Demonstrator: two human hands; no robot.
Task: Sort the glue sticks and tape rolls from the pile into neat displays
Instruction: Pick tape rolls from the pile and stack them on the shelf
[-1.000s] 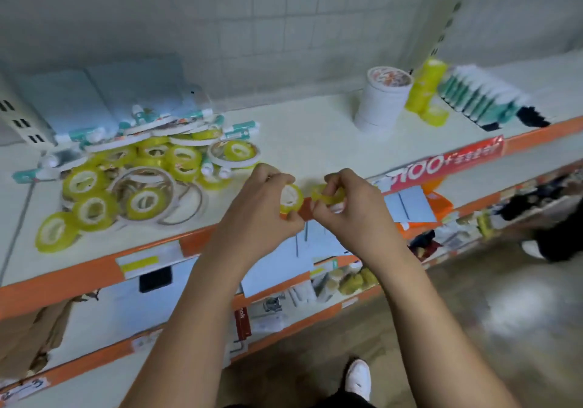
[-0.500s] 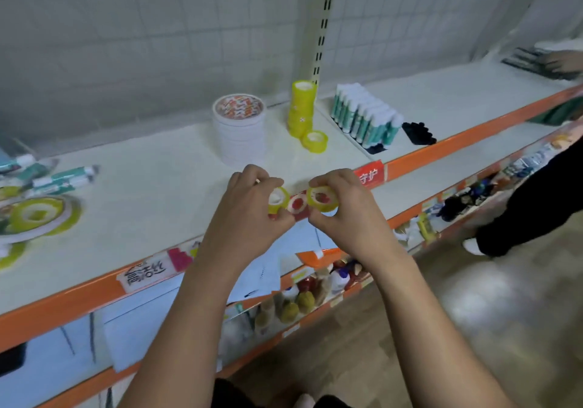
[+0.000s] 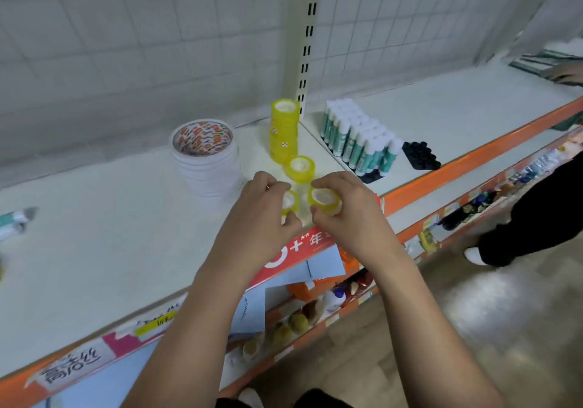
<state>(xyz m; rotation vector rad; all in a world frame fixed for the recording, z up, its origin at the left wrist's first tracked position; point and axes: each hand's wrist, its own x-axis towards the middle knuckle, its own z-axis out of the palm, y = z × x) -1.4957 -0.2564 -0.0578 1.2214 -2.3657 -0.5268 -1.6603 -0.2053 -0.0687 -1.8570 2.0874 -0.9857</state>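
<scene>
My left hand [image 3: 258, 215] pinches a small yellow tape roll [image 3: 289, 201] over the white shelf [image 3: 126, 234]. A second small yellow tape roll [image 3: 324, 199] is pinched in my right hand [image 3: 347, 212], close beside the first. Just behind them a single yellow roll [image 3: 300, 168] lies on the shelf in front of a tall stack of yellow rolls [image 3: 284, 131]. To the left of that stack stands a pile of wide white tape rolls [image 3: 206, 158]. Upright green-and-white glue sticks [image 3: 358, 137] form rows to the right.
A black tray [image 3: 421, 155] sits right of the glue sticks. Loose glue sticks [image 3: 15, 219] lie at the far left edge. The shelf's orange front rail [image 3: 441, 171] carries price labels. Another person's leg [image 3: 533, 218] and hand [image 3: 566, 74] are at the right.
My view swung right, away from the pile, toward the sorted stacks. Both hands carried their yellow rolls forward over the shelf, close to the single roll lying there.
</scene>
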